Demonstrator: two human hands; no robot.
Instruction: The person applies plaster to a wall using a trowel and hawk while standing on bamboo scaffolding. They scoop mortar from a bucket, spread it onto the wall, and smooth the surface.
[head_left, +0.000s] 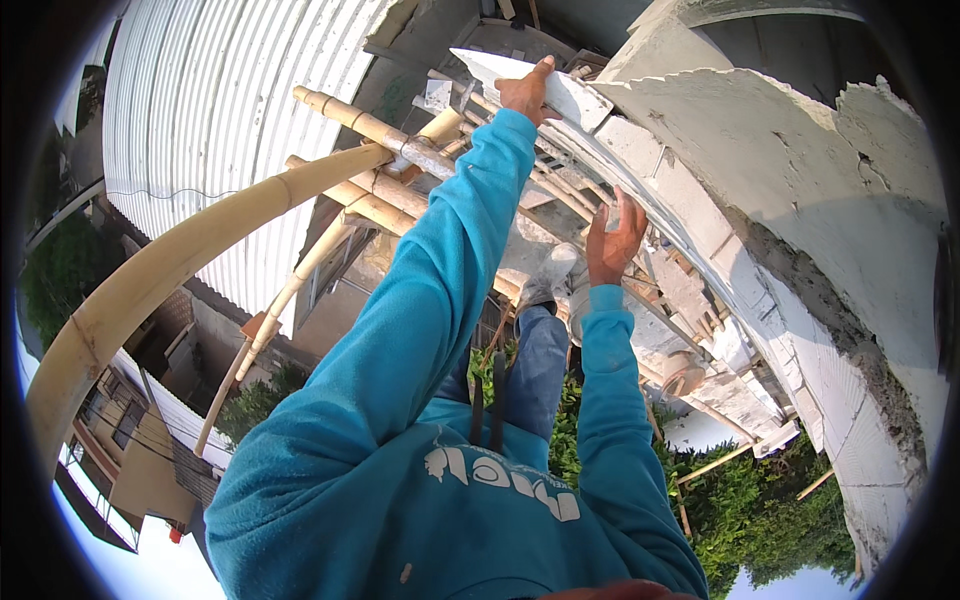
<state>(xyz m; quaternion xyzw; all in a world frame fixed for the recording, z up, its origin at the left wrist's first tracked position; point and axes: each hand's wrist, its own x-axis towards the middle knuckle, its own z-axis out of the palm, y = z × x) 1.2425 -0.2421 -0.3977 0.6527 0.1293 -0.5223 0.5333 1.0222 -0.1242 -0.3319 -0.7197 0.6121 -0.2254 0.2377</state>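
Note:
At the top centre, my left hand (525,92) grips a white board (574,98) with a cut corner, held along the top edge of a pale block wall (742,300). Lower and to the right, my right hand (615,240) has bent, parted fingers beside the board's long lower edge; whether its fingertips touch that edge I cannot tell. Below my hands, my feet (553,270) stand among bamboo poles and whitish dusty planks. A pale cylindrical container (681,375) sits on the planks below my right hand.
Bamboo scaffold poles (215,235) cross on the left, one passing close beside me. Beyond lie a corrugated white roof (200,100), lower buildings (140,450) and greenery (730,510) far below. Rough cement wall (850,200) with jagged edges fills the right side.

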